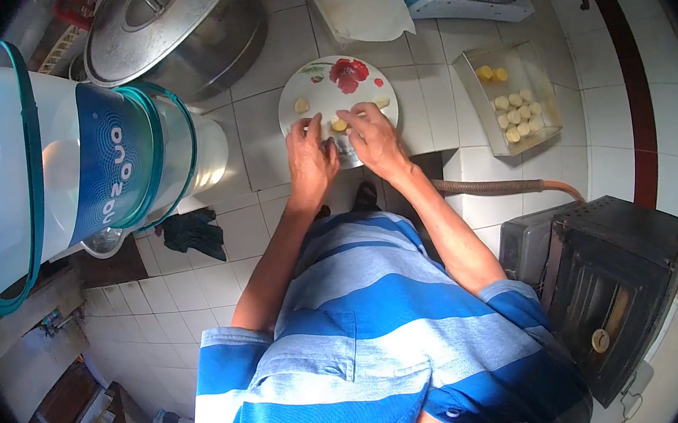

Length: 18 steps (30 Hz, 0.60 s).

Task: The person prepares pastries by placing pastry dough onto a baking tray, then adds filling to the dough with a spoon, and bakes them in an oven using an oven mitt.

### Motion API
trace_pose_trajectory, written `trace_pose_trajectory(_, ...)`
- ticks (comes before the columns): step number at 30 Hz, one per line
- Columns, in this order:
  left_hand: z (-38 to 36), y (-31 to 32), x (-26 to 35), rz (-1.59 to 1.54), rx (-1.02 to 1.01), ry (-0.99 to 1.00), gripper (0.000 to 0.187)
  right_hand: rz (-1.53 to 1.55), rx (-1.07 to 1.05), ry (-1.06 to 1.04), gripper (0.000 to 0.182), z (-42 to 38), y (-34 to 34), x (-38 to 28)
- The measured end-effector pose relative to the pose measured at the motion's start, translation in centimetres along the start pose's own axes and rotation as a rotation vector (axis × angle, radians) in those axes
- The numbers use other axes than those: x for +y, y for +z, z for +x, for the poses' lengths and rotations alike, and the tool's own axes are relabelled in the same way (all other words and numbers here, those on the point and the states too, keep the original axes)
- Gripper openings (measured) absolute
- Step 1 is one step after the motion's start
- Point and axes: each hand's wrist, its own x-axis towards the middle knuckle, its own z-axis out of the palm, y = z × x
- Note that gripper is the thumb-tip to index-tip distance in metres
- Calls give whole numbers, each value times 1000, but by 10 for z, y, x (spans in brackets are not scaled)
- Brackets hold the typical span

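Note:
A white plate (290, 91) with a red flower pattern sits at the counter's front edge, with both hands over its near half. Between them is a small round yellow dough piece (338, 125). My right hand (374, 140) has its thumb and fingertips bent down at this piece, touching it. My left hand (313, 158) is just to its left, fingers loosely curved and apart, with nothing visible in them. A pale dough piece (301, 105) lies near the plate's left rim. Another pale piece (381, 102) is at the right, beside my right fingers.
A rectangular tray (500, 147) at the right holds several pale rounds (519, 114) and a few yellow ones (492, 73). A large lidded metal pot (215, 55) and plastic buckets (122, 152) stand at the left. A dark oven (612, 290) is at lower right.

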Motion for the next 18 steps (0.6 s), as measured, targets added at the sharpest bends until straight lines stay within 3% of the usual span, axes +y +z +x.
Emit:
trace_pose_trajectory(2,4,1,-8,39,22,2,46,-272,-39,-167,36,0,-2,-6)
trace_pose_trajectory(6,14,2,-17,73,-30,22,31,-239,-29,-141,35,1,3,-2)
trace_pose_trajectory(8,16,5,-20,76,-46,23,25,1,70,-18,36,6,9,4)
trace_pose_trajectory(9,17,6,-20,69,-36,36,23,1,70,-17,36,9,7,3)
trace_pose_trajectory(11,17,7,-20,61,-30,51,21,119,-27,213,38,13,3,2)
trace_pose_trajectory(18,18,8,-21,77,-39,40,15,264,-1,333,37,16,12,13)
